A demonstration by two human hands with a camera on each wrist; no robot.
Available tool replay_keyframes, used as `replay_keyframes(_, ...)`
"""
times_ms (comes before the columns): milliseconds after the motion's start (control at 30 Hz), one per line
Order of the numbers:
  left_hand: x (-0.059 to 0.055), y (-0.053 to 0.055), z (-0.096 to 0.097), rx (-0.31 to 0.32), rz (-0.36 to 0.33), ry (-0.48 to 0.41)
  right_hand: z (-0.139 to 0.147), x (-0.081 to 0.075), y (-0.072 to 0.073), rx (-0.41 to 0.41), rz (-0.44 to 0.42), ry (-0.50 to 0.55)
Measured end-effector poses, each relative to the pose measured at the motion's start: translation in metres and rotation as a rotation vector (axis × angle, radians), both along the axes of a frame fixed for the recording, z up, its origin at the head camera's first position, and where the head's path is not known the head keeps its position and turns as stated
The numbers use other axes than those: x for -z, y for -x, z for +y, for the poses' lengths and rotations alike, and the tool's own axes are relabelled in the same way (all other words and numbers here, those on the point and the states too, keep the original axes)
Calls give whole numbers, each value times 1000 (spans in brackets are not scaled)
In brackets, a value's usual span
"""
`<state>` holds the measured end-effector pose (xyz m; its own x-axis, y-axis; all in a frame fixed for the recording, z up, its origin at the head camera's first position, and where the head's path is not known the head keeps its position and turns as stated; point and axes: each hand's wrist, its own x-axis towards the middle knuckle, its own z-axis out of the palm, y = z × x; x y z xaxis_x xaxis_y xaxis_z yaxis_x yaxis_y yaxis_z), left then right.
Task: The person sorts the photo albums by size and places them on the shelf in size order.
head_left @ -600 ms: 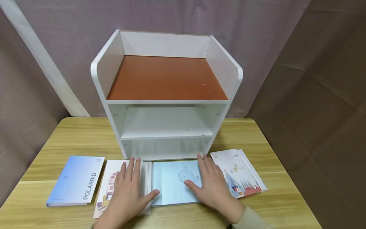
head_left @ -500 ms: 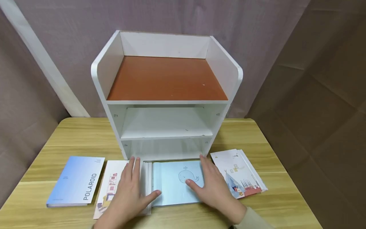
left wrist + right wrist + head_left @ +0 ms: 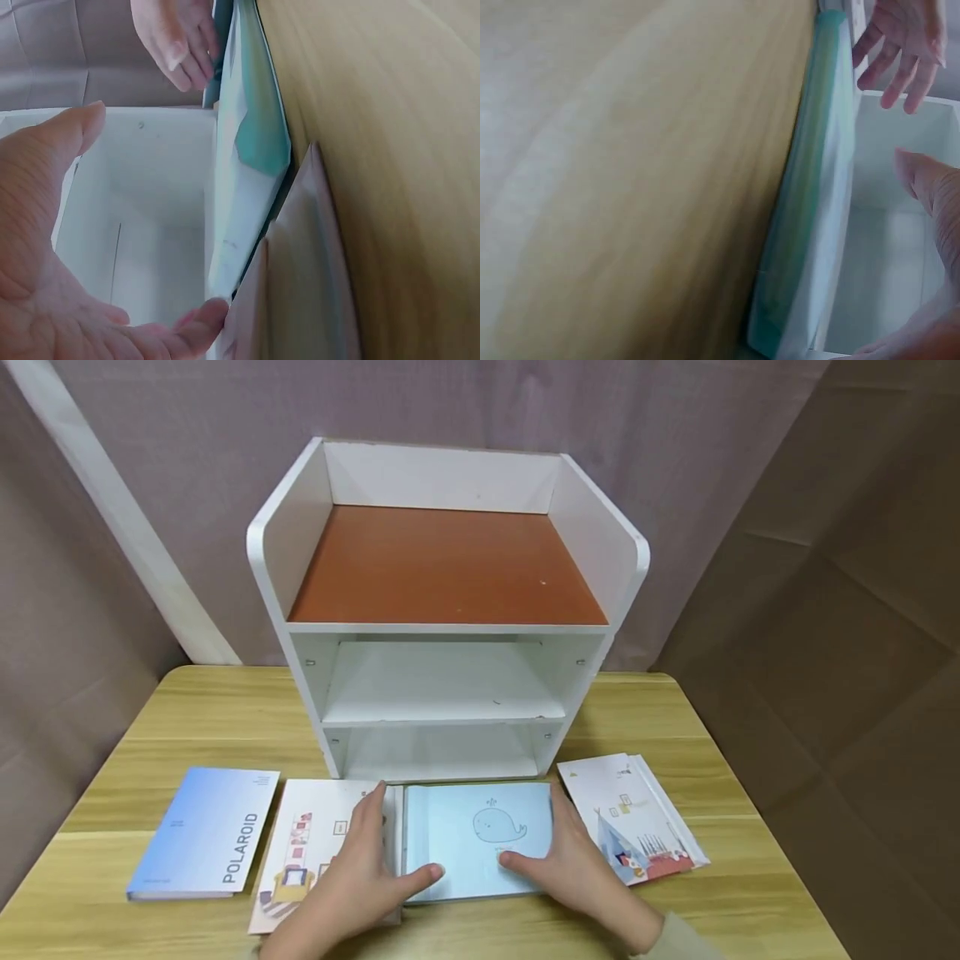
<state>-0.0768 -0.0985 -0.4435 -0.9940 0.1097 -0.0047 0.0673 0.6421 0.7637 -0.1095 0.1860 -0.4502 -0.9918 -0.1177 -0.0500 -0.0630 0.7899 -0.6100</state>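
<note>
A light-blue album [image 3: 457, 839] with a whale drawing lies flat on the table, just in front of the white shelf unit. My left hand [image 3: 360, 868] is at its left edge, over the right part of a white illustrated book [image 3: 288, 852]. In the left wrist view, its fingertips touch the album's near corner and the thumb stands raised, apart from the cover. My right hand [image 3: 577, 868] lies along the album's right edge with the thumb above the cover. Its other fingertips are hidden in the right wrist view, where the album [image 3: 810, 187] appears edge-on.
Behind the album stands the white shelf unit [image 3: 442, 722] with a brown top board [image 3: 450, 564]. A blue book marked POLAROID [image 3: 202, 835] lies at the left. Another illustrated book [image 3: 637, 818] lies tilted at the right. Curtains [image 3: 465, 402] hang behind the wooden table [image 3: 622, 718].
Both hands have come down toward the album's two sides, their fingers lower and nearer its edges. The view has shifted slightly. The books and album appear to stay in place.
</note>
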Motion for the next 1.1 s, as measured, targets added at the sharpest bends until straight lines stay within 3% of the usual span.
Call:
replay_keyframes(567,2,4,12,66,-119,-79,8,18,-4,-6,-11,-2)
replay_keyframes(667,1,8,12,73,-153,-145,8,18,-4,-5,8,-5)
replay_keyframes(800,-3,15,8,66,-251,-276,8,21,-4,-4,30,-13)
replay_keyframes(900,-6,18,3,41,-338,-361,7,25,-4,-13,34,-31)
replay_keyframes(1000,-8,19,-1,14,-379,-431,5,27,-4,-19,36,-50)
replay_keyframes(1100,-7,20,2,60,-416,-549,5,28,-3,-18,48,-58)
